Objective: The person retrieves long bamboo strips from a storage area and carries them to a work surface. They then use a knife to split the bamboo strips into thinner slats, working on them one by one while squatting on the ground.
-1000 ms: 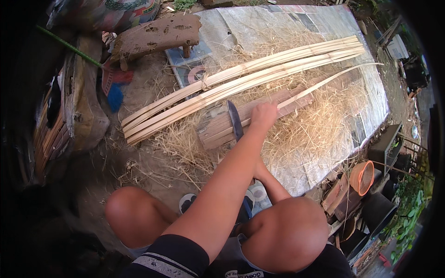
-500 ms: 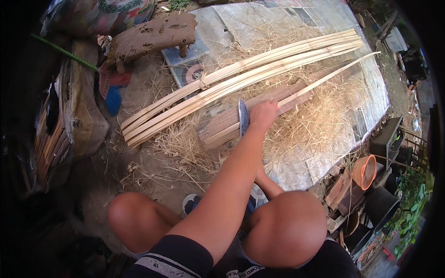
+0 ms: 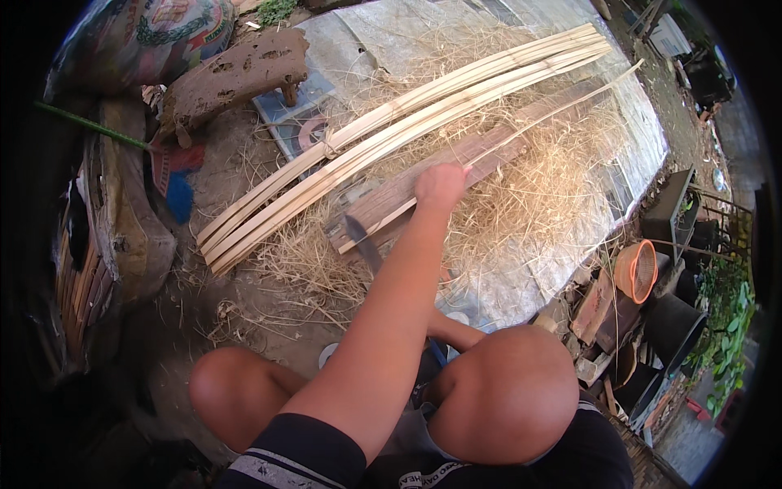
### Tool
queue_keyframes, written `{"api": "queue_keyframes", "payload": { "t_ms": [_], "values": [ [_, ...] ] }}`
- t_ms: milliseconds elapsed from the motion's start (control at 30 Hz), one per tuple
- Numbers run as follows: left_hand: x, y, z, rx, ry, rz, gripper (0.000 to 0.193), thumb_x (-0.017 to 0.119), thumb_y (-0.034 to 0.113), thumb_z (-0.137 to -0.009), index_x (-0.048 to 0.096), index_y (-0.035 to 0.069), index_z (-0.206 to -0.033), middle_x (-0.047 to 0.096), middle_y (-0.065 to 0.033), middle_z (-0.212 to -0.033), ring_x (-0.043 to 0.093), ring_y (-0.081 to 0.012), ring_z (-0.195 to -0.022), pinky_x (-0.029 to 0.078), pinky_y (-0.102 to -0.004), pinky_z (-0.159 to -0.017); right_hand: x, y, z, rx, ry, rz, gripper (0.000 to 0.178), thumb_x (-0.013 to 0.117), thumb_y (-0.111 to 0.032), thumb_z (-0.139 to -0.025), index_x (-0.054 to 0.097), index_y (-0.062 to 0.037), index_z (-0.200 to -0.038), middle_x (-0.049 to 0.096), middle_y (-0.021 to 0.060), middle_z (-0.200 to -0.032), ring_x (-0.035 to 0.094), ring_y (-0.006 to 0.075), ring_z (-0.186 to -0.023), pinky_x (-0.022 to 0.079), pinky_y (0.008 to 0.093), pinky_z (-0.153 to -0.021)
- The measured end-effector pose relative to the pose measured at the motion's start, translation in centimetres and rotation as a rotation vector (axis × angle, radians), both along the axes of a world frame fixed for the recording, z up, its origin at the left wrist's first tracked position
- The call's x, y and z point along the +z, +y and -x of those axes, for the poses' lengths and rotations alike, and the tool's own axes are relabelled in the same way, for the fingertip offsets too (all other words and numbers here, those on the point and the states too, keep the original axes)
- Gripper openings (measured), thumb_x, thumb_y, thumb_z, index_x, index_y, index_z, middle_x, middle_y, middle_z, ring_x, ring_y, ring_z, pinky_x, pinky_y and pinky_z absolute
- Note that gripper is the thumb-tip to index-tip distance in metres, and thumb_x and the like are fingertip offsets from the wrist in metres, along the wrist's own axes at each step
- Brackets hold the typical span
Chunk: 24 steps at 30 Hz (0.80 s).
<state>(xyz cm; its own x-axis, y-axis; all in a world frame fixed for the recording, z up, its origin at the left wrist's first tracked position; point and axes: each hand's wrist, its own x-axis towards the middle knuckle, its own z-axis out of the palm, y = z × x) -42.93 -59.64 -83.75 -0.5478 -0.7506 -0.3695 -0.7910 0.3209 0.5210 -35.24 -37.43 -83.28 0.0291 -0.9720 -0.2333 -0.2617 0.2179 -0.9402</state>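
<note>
My left hand [image 3: 441,187] is closed round a thin, pale split-wood or bamboo strip [image 3: 555,115], pressing it along a worn wooden plank [image 3: 391,193]. The strip's far end rises past the plank to the upper right. A knife blade [image 3: 362,241] crosses the strip close to the plank's near left end, its tip pointing up and left. From the right, my right forearm [image 3: 456,330] passes under my left one. The left forearm hides my right hand and the knife's handle; the blade comes out from there. Beyond the plank lies a bundle of pale strips [image 3: 407,122].
Curly shavings [image 3: 529,212] cover much of the pale sheet [image 3: 652,147] around the plank. A low brown wooden stool [image 3: 236,77] and a filled sack [image 3: 155,33] stand at upper left. At right are an orange pot [image 3: 635,270], black containers [image 3: 674,334] and scrap wood.
The knife blade has slid along the strip toward me and left, away from my left hand, which keeps its place on the strip. The whole view has shifted slightly.
</note>
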Motion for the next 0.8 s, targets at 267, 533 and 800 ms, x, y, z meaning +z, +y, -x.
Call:
{"api": "queue_keyframes", "payload": {
  "t_ms": [267,533,800],
  "values": [
    [-0.5,-2.9,-2.2,-0.181,0.056,0.002,0.051,0.042,0.048,-0.108,0.074,0.008,-0.113,0.075,-0.0177,-0.106,0.071,-0.0369,-0.100,0.057,-0.0514,-0.088,1.6,-6.1,3.7,-0.126,0.003,-0.452,0.058,0.076,-0.035,-0.089,0.057,-0.0024,-0.134,0.073,0.0221,-0.116,0.068,0.0366,-0.113,0.051,0.0470,-0.098],
    [0.2,-2.3,-2.3,-0.135,0.136,0.038,0.047,0.051,0.048,-0.104,0.067,0.008,-0.122,0.074,-0.0173,-0.108,0.071,-0.0353,-0.102,0.057,-0.0503,-0.088,-1.3,0.9,-2.6,0.251,0.048,0.073,0.066,0.077,-0.033,-0.088,0.054,0.0005,-0.140,0.058,0.0261,-0.141,0.055,0.0344,-0.134,0.039,0.0480,-0.113],
    [-0.9,-1.4,-2.3,-0.144,0.111,0.098,0.050,0.056,0.053,-0.100,0.067,0.008,-0.117,0.074,-0.0162,-0.099,0.072,-0.0338,-0.094,0.059,-0.0474,-0.081,-2.9,-2.0,2.1,0.240,0.256,-0.027,0.059,0.083,-0.026,-0.081,0.062,0.0043,-0.127,0.067,0.0236,-0.128,0.065,0.0287,-0.117,0.051,0.0433,-0.098]
  ]
}}
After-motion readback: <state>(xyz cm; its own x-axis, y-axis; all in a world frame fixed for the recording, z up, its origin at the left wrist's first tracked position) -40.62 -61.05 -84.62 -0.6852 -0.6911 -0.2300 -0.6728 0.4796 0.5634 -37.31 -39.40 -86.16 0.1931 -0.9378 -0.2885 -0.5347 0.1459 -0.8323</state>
